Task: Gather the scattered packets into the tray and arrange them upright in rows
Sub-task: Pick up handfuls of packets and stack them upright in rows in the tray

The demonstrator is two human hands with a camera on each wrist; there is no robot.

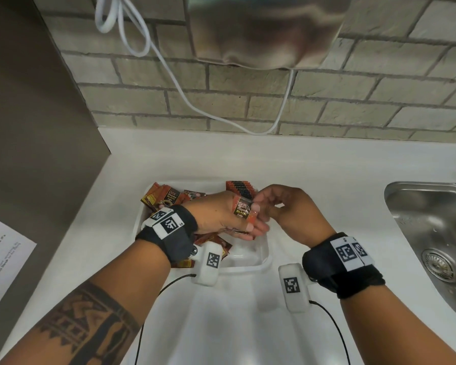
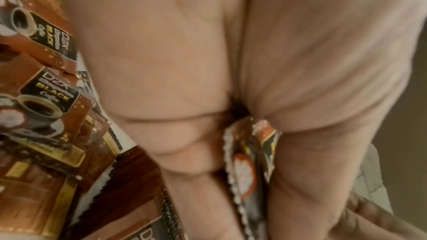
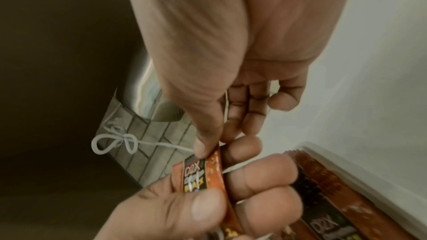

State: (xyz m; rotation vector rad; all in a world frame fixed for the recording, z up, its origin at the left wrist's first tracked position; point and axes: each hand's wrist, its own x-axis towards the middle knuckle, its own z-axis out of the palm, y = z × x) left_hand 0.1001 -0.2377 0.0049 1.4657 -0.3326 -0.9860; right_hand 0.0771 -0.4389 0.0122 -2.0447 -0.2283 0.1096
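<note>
the packet [image 1: 243, 209] stands upright over the tray [image 1: 264, 255], long axis vertical; the left hand [image 1: 223, 216] grips it, the right hand [image 1: 287, 206] pinches its top edge.

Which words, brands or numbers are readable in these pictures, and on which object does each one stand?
"D2X", "BLACK", "Coffee": held packet, gripped by the left hand and pinched by the right hand.
"D2X", "BLACK", "Coffee", "2": loose packets in the tray.
Paper sheet: print too blurred to read.
Wristband markers: patterns only, no words.
</note>
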